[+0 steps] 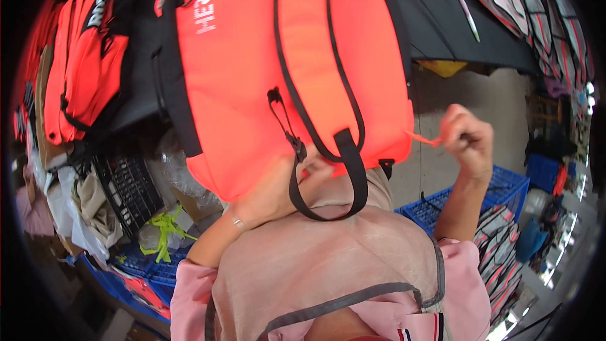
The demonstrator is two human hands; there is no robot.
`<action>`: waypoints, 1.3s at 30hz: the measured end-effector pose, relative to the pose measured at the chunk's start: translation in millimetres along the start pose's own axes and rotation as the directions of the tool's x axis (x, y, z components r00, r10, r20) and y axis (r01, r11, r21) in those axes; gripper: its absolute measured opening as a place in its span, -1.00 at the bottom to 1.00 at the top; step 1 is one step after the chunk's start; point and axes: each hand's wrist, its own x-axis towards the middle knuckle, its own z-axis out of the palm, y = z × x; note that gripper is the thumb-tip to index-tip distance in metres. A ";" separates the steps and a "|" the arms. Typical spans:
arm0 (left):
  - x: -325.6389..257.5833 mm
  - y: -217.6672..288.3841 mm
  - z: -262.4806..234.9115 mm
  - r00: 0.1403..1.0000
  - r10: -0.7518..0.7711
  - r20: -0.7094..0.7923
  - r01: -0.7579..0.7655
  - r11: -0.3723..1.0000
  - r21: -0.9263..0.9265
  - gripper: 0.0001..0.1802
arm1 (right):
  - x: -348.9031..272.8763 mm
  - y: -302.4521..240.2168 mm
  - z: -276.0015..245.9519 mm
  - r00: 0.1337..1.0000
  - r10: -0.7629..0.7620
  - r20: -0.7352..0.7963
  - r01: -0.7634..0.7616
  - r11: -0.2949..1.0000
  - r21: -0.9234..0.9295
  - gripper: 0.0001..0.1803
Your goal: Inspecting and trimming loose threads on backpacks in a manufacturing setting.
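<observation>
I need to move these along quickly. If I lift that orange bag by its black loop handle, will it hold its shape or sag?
Probably sag: the orange bag looks like soft fabric, draped over the table edge. It seems flat and unfilled, so likely light. The black handle hangs limp, so expect swinging.

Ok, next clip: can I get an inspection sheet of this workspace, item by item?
Surface: dark table, mostly covered by the bag.
Job's things: orange bag with black straps hanging off the table edge; loose orange thread at its lower corner.
Clutter: stacked orange bags at left; blue crate; black crate; yellow cord; pen on the table.
Grips: left hand under the bag's bottom edge; right hand pinching the thread.
Cables: nothing seen.
Surroundings: concrete floor, striped fabric pieces at right.
</observation>
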 end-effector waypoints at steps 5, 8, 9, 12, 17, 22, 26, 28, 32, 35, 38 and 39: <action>-47.9 12.7 -72.0 0.943 0.145 0.299 -0.152 0.988 0.002 -0.62 | -53.4 39.3 -58.0 0.903 0.227 -0.364 -0.214 0.974 0.075 -0.83; -66.8 29.3 -116.0 0.977 0.205 0.049 -0.206 0.979 0.005 -0.60 | -54.0 73.5 -42.2 0.757 -0.190 -0.626 -0.584 0.235 -0.777 -0.84; -62.5 35.2 -118.8 0.958 0.215 -0.187 -0.201 0.975 0.092 -0.60 | -53.9 80.6 -38.7 0.692 -0.086 -0.717 -0.594 0.498 -0.632 -0.88; 7.0 26.5 -101.5 0.714 0.384 -0.585 -0.205 0.914 0.350 -0.52 | -52.5 72.1 -11.3 0.609 0.194 -0.769 -0.579 0.772 -0.264 -0.92; 78.9 -14.1 5.9 0.874 0.398 -0.279 -0.195 0.813 0.549 -0.12 | -44.7 82.5 1.8 0.638 0.432 -0.637 -0.582 0.813 -0.031 -0.82; 67.4 5.0 10.4 0.912 0.383 -0.149 -0.316 0.885 0.342 -0.33 | 3.1 60.8 4.6 0.641 0.456 -0.618 -0.487 0.864 0.132 -0.80; 77.6 9.6 -3.1 0.906 0.410 -0.107 -0.371 0.889 0.268 -0.36 | 81.5 41.5 25.9 0.832 0.287 -0.475 -0.270 0.957 0.105 -0.82; 85.4 10.2 -7.3 0.888 0.455 -0.069 -0.431 0.875 0.218 -0.37 | 127.5 27.0 38.3 0.917 0.048 -0.397 -0.128 0.976 -0.177 -0.86; 95.3 5.8 -10.3 0.866 0.499 -0.029 -0.490 0.860 0.145 -0.38 | 230.7 11.0 65.2 0.922 -0.273 -0.276 0.189 0.937 -0.293 -0.76; 96.3 5.1 -15.3 0.853 0.520 -0.033 -0.518 0.853 0.065 -0.43 | 285.9 18.7 76.8 0.908 -0.363 -0.209 0.244 0.864 -0.440 -0.73; 90.4 2.1 -43.4 0.807 0.578 -0.122 -0.581 0.814 0.007 -0.58 | 304.0 52.3 80.9 0.994 -0.029 -0.108 -0.061 0.673 -0.738 -0.75; 85.0 0.5 -70.3 0.891 0.428 -0.154 -0.438 0.898 -0.035 -0.60 | 295.9 76.1 79.7 0.993 -0.059 -0.100 -0.028 0.712 -0.702 -0.77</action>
